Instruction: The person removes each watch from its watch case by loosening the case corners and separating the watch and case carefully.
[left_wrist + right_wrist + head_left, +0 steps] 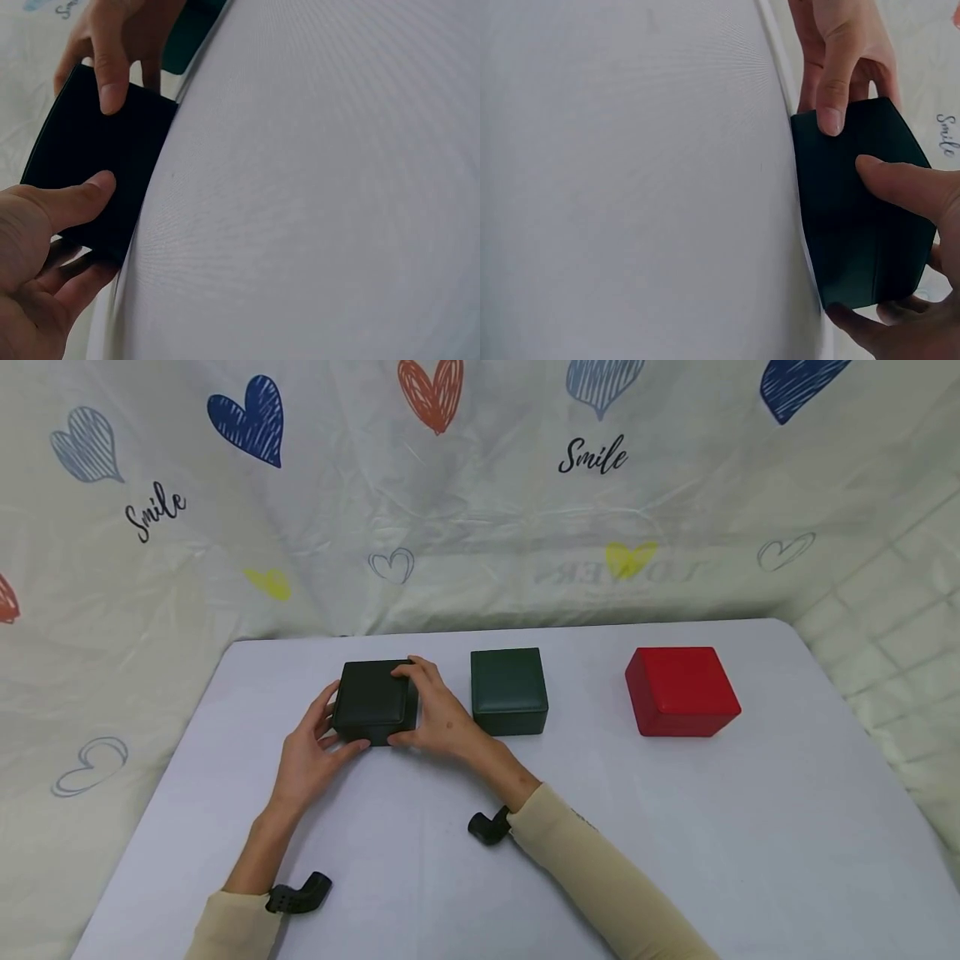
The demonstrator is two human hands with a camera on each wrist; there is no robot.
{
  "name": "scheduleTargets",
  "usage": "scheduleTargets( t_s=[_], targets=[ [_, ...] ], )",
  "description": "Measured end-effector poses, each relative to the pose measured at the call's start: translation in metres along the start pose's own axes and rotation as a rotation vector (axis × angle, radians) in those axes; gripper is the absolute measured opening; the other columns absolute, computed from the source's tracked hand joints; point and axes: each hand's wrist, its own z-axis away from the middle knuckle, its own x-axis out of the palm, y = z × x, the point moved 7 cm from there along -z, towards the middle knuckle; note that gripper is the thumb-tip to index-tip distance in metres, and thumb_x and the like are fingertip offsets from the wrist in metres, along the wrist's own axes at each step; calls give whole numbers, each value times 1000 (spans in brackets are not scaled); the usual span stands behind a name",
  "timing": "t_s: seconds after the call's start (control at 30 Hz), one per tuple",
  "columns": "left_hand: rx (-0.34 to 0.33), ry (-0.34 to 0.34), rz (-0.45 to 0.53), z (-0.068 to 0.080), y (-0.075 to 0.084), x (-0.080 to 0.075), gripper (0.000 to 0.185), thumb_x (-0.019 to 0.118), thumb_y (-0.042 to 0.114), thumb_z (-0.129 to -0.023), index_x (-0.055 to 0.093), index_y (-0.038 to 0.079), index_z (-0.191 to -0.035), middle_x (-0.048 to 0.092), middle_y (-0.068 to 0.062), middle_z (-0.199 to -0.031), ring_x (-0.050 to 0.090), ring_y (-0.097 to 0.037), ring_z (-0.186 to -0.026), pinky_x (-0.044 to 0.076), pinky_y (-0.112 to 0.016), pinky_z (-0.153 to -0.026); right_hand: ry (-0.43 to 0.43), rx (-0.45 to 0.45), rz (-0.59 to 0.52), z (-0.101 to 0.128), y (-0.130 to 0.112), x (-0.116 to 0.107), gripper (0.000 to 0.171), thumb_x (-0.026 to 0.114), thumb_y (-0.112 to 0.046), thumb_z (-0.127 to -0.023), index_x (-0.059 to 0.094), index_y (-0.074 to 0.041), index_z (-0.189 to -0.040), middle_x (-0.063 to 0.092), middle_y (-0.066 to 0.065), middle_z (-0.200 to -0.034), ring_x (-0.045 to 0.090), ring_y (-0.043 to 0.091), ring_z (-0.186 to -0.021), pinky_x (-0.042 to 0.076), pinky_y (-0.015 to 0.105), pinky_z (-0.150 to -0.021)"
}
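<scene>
A black square box [373, 702] stands closed on the white table [675, 827], left of centre. My left hand [333, 727] grips its left side, thumb on the near face and fingers round the far corner. My right hand [420, 710] grips its right side, thumb low on the front and fingers over the top edge. In the left wrist view the black box [97, 161] shows with my left thumb [79, 201] pressed on its face. In the right wrist view the same box [862, 225] has my right thumb [904, 186] on it. The lid is down.
A dark green box [508, 691] sits just right of my right hand, and a red box [680, 691] stands further right. A heart-printed sheet [480, 502] hangs behind the table. The table's rounded edges lie at left and right.
</scene>
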Motion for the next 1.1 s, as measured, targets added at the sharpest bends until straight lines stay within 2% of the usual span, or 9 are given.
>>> scheduleTargets(
  t_s=[0.07,0.2,0.37,0.5,0.77,0.97,1.1],
  targets=[
    [-3,3,6,0,0,0,106,88,3,-81,31,34,-164,58,-24,-147,64,-39,-131,59,-42,-94,2,-1,-9,0,0,-1,89,94,-17,-77,43,-18,-150,21,14,-172,37,33,-156,44,49,-120],
    [-5,4,38,0,0,0,107,89,1,-79,32,35,-163,59,-26,-146,67,-39,-126,60,-37,-93,17,-18,-31,1,0,-2,88,94,-16,-76,45,-15,-149,23,13,-171,35,31,-157,45,48,-119],
    [-16,11,43,0,-2,0,109,88,-2,-78,32,36,-163,63,-26,-139,70,-39,-121,59,-19,-91,29,-39,-38,0,0,-3,88,94,-16,-77,46,-12,-151,25,16,-171,38,33,-155,47,47,-118],
    [-20,21,51,1,-1,0,110,88,-5,-77,32,29,-165,65,-28,-134,69,-40,-122,54,-8,-88,36,-40,-45,0,1,-3,89,93,-17,-77,46,-11,-152,26,17,-170,40,34,-153,48,47,-117],
    [-18,35,57,0,0,-2,109,89,-4,-76,33,27,-164,64,-29,-138,68,-39,-122,53,-6,-87,60,-51,-48,-1,-1,-5,89,92,-19,-78,47,-11,-154,27,21,-170,42,36,-153,49,48,-116],
    [2,42,75,-2,-1,-3,109,89,-3,-77,33,33,-163,60,-27,-146,67,-40,-125,52,-4,-87,89,-50,-45,-5,0,-7,90,92,-23,-78,47,-13,-156,30,20,-169,40,36,-154,47,51,-117],
    [-5,37,84,-2,-2,-3,109,89,-3,-77,33,36,-163,58,-25,-148,66,-40,-126,52,-5,-88,112,-45,-91,-7,3,-6,87,90,-22,-79,49,-15,-155,33,18,-168,40,35,-154,46,51,-118]
  ],
)
